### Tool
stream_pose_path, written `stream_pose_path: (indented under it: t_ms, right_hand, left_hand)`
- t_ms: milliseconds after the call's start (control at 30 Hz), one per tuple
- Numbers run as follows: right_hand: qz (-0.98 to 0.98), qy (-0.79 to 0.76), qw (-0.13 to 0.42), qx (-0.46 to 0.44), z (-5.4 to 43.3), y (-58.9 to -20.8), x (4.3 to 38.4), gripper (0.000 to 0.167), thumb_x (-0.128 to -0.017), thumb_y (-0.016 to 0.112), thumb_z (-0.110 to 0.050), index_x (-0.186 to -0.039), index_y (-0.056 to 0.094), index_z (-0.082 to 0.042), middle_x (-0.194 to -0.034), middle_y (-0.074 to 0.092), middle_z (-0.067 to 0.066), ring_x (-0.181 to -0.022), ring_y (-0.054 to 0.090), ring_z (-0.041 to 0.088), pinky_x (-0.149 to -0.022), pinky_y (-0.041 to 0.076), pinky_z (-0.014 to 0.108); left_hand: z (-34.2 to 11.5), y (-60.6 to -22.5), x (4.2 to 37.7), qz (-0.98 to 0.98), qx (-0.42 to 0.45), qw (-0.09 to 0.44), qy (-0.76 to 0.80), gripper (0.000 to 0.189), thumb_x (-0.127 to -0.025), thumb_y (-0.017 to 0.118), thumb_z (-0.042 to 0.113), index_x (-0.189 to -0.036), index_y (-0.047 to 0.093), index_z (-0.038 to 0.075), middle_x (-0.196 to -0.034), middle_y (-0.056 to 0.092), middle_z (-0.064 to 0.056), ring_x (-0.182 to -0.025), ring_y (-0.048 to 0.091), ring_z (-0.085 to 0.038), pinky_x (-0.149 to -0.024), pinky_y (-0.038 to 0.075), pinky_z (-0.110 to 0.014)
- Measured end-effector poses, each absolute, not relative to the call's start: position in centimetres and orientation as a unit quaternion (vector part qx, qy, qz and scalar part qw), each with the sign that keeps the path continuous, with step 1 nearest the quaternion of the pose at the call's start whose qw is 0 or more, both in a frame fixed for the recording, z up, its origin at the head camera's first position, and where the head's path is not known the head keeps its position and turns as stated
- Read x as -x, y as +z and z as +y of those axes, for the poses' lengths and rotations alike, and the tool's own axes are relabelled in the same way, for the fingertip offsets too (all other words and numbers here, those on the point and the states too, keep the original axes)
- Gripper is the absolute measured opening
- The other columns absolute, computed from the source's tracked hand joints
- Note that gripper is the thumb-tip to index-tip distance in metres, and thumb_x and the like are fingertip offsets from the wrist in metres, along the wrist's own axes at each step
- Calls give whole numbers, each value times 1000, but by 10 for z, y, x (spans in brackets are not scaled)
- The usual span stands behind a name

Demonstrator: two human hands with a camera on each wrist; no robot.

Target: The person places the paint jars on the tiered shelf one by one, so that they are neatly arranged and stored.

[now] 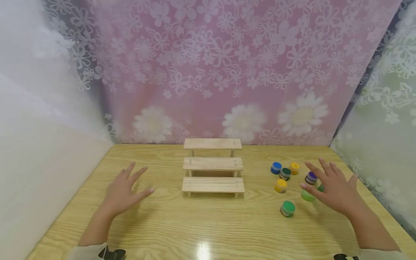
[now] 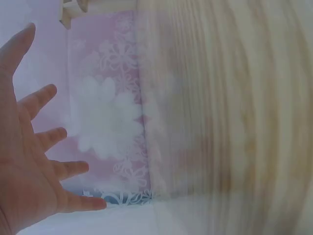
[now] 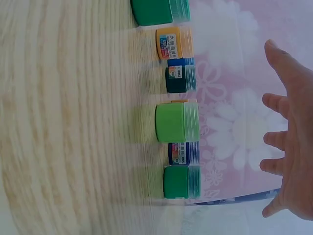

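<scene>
Pale bare wood takes the middle of the scene: one three-step wooden display stand (image 1: 212, 163), three flat planks rising towards the back, upright on the wood-grained surface (image 1: 162, 224). Out to its right, eight small round paint jars with clear lids, all standing, and here's the count! One blue jar (image 1: 276, 168), one very dark green jar (image 1: 285, 174) just beside it, two yellow-orange jars (image 1: 281, 185), one purple jar (image 1: 311, 177), one light green jar (image 1: 308, 195), and two mid-green jars: one nearest the person (image 1: 287, 208), the other mostly hidden under the right hand in the head view but plain in the right wrist view (image 3: 176, 182).

Two hands in play, both bare. The left hand (image 1: 121, 191) is over the surface, left of the stand and well apart from it, fingers spread, grip released. The right hand (image 1: 338, 187) is above the right-hand jars, nearest the purple, light green and half-hidden mid-green ones; fingers fanned wide, that grip released too. Behind it all, one pink flowered curtain (image 1: 208, 83), three big white daisies along its lower part.
</scene>
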State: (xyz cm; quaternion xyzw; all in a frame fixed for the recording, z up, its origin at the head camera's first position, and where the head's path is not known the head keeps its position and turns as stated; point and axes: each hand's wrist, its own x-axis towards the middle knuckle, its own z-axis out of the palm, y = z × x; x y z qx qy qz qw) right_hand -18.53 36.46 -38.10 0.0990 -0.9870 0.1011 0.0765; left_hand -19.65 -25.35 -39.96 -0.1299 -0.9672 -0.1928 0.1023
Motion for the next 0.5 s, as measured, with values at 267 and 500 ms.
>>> stream_pose_path:
  t_ms: [267, 500]
  right_hand:
    - [-983, 124, 95, -99, 374, -381, 182, 84, -91, 63, -52, -158, 19, -27, -159, 5, 26, -138, 8, 58, -84, -3, 88]
    - [-978, 134, 118, -107, 387, -384, 181, 83, -89, 69, -45, -156, 27, -18, -154, 14, 34, -127, 24, 65, -80, 14, 88]
  left_hand:
    - [-239, -401, 204, -928, 157, 69, -331, 77, -88, 70, 47, -153, 36, 21, -159, 14, -20, -139, 15, -53, -94, 24, -79]
    - [-227, -402, 211, -903, 157, 39, -397, 79, -86, 73, 45, -152, 36, 24, -159, 18, -15, -143, 15, -46, -98, 24, -76]
